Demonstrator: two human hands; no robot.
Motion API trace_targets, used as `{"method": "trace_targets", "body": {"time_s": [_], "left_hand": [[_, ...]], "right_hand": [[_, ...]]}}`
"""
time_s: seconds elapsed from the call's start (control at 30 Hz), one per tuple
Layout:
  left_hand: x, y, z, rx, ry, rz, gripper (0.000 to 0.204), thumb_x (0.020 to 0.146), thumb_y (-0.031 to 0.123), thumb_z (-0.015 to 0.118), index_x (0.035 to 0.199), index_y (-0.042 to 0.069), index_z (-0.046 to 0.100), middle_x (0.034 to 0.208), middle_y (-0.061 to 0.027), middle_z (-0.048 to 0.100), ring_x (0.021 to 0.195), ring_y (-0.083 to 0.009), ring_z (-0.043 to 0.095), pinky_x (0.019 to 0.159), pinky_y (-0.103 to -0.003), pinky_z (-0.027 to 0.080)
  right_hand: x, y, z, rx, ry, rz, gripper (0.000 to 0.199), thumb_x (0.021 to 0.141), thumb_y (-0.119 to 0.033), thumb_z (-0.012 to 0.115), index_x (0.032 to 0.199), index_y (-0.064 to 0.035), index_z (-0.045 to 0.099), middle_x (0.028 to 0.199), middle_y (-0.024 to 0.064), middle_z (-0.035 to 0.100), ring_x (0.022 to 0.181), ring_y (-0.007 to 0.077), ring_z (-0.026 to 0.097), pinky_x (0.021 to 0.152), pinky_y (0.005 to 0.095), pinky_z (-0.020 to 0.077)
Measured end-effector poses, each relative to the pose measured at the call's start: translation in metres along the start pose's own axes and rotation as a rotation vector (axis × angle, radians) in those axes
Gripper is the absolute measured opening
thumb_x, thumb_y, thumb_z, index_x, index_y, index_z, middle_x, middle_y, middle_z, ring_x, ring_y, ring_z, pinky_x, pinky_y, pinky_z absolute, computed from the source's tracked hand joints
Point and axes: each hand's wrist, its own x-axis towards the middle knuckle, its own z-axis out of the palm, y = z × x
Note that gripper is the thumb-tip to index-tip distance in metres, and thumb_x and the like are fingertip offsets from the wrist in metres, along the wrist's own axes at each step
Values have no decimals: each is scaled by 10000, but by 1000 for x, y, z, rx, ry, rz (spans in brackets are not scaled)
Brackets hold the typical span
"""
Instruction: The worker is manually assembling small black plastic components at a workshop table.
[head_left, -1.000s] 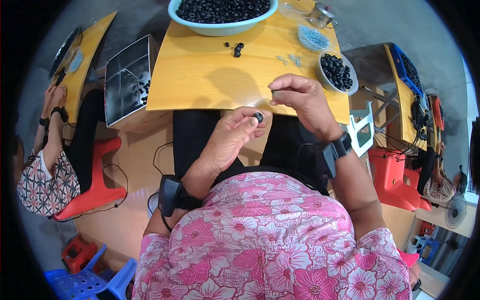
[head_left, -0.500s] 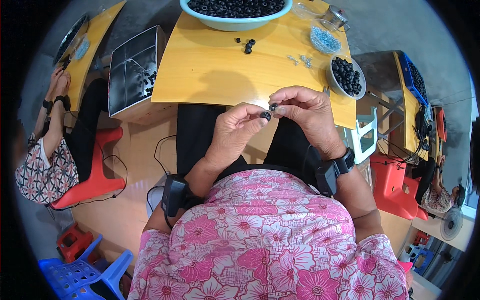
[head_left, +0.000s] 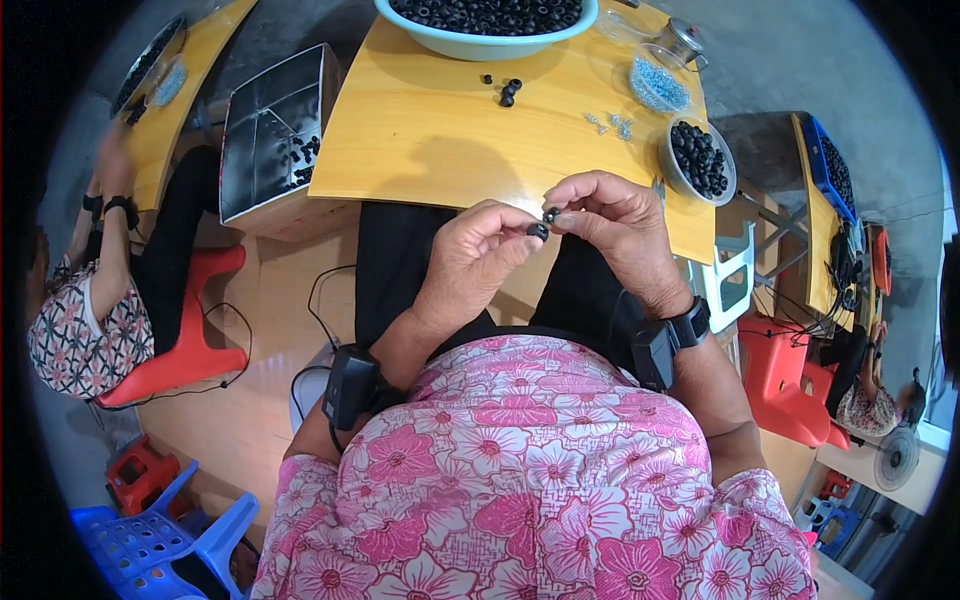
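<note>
Left fingers (head_left: 508,252): were closed to a pinch, holding a round black piece (head_left: 538,231).
Right fingers (head_left: 590,227): pinched a smaller dark piece (head_left: 550,215) just beside it; contact was unclear.
Both pieces: were near the front edge of the table (head_left: 420,150).

A plain grey wall (head_left: 800,60) rises beyond the tan floor (head_left: 215,430), where a red plastic stool (head_left: 775,380) and perforated blue plastic seat (head_left: 130,538) stand.
</note>
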Motion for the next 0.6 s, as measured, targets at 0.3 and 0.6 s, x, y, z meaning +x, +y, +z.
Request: {"method": "trace_targets", "body": {"time_s": [0.3,0.6], "left_hand": [[2,4,2,61,7,29,120,893,53,636,989,-17,618,940,-21,584,877,-63,536,802,-221,437],[2,5,2,99,-3,50,122,883,60,649,971,-16,614,908,-15,561,850,-60,525,762,-209,432]], "right_hand": [[0,-1,-2,-57,-22,-12,202,798,106,616,965,2,663,904,19,658,887,93,604,824,245,492],[-1,-1,-3,-155,-29,-30,194,791,91,638,956,-7,670,893,22,669,879,97,613,816,243,491]]}}
